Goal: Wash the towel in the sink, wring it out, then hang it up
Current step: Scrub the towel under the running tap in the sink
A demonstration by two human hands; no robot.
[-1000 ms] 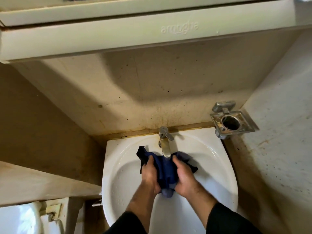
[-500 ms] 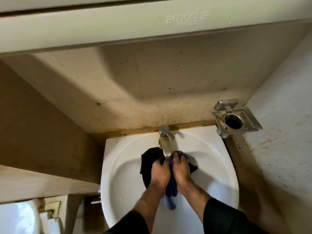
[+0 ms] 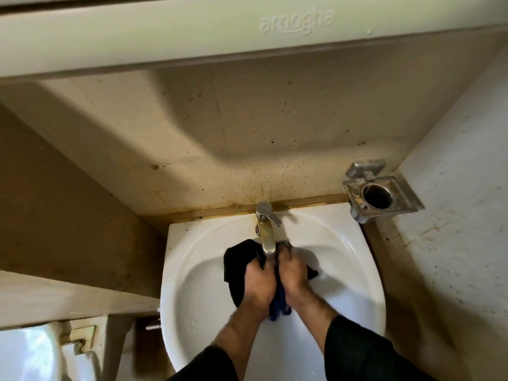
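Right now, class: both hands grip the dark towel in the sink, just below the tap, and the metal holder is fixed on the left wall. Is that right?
Not quite. The head view shows the holder on the right wall, not the left. The rest stands: the left hand and right hand grip the towel in the sink, just below the tap.

The one readable word is "amogha", raised in relief on the pale cabinet edge (image 3: 296, 23) above the sink, seen upside down from here
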